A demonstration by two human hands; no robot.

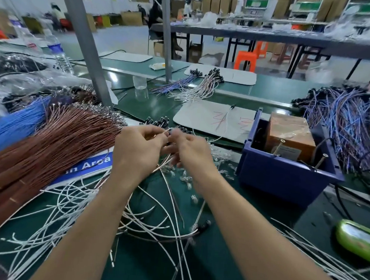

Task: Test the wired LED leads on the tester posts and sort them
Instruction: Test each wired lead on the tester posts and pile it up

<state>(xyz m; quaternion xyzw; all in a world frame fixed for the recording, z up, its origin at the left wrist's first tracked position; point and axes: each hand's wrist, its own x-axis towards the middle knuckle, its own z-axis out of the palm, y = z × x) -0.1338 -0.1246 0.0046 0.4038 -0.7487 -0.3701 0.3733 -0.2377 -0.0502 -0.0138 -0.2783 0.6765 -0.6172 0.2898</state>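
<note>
Pinching one wired LED lead (164,161), the left hand (135,151) and right hand (193,152) hold it trailing down toward the person.

Bench mat (211,262): green, matt, smooth.
Bin (285,182): blue plastic, smooth, faint sheen.
Tester box (288,133): brown tape wrap, glossy.
Brown wire bundle (49,144): glossy insulation.
White leads (67,199): matt insulation.

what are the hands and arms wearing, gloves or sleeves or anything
Nothing that shows. The left hand and the right hand are bare, with no gloves, rings or finger cots visible. The left forearm and right forearm are uncovered down to the frame's lower edge: no sleeves, watch or wrist strap in view.
</note>
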